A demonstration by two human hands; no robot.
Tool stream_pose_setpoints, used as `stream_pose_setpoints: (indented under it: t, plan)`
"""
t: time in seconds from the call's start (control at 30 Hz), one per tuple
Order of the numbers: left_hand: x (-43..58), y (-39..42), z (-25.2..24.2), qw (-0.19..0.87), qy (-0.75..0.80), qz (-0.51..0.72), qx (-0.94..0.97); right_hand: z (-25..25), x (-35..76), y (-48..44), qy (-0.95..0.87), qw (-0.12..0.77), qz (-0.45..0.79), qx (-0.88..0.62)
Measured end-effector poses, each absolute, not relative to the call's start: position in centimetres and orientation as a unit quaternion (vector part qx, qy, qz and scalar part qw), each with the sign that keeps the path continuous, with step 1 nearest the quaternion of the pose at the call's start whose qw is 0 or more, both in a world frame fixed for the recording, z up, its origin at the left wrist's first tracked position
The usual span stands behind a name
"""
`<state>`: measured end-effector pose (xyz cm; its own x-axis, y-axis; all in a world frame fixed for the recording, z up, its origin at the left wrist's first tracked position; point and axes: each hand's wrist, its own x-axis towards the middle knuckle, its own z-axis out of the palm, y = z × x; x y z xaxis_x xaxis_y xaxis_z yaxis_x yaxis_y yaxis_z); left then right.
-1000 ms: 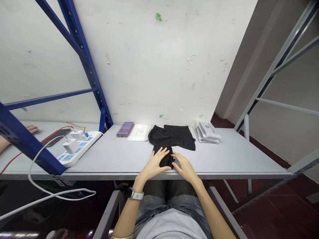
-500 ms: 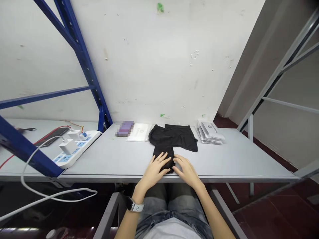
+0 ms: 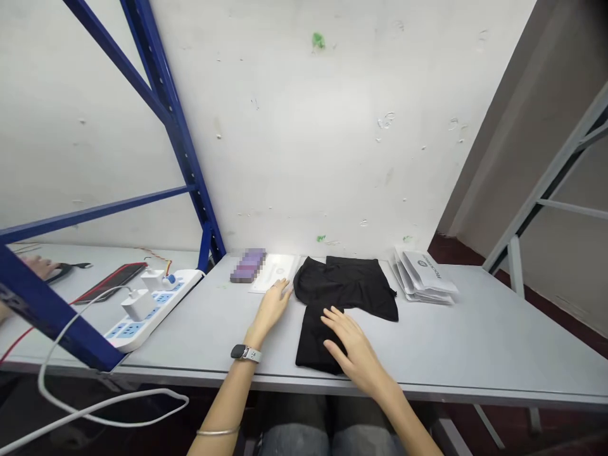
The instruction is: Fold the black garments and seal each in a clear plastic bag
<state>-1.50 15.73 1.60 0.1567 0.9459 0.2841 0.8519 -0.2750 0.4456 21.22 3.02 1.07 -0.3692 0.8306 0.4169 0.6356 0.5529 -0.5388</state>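
A black cloth garment (image 3: 344,288) lies flat on the grey table (image 3: 475,342), with a folded lower part (image 3: 311,345) reaching toward me. My right hand (image 3: 351,342) rests on that lower part with its fingers apart, holding nothing. My left hand (image 3: 270,310) is open beside the garment, its fingertips at the edge of a flat white sheet or packet (image 3: 274,272). Its watch (image 3: 246,353) shows on the wrist.
A pixelated purple object (image 3: 247,265) lies left of the white sheet, and a stack of white printed packets (image 3: 422,277) lies right of the garment. A power strip (image 3: 152,308) with chargers stands at left, behind a blue shelf post (image 3: 183,152). A co-worker's hand (image 3: 38,266) shows at far left.
My left hand has moved off the black cloth, out to the left and toward the white sheet. My right hand now lies further onto the folded part, which looks flatter and more spread.
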Motion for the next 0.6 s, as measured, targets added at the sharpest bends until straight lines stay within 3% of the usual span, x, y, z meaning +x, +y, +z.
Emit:
stream_pose_setpoints:
  t: [0.2, 0.6]
  plan:
    - [-0.5, 16.6, 1.5, 0.052, 0.666, 0.199, 0.717, 1.8, 19.2, 3.2, -0.843, 0.205, 0.203, -0.454]
    - [-1.2, 8.3, 3.2, 0.034, 0.694, 0.103, 0.711, 1.1, 24.0, 1.9, -0.832, 0.172, 0.244, -0.467]
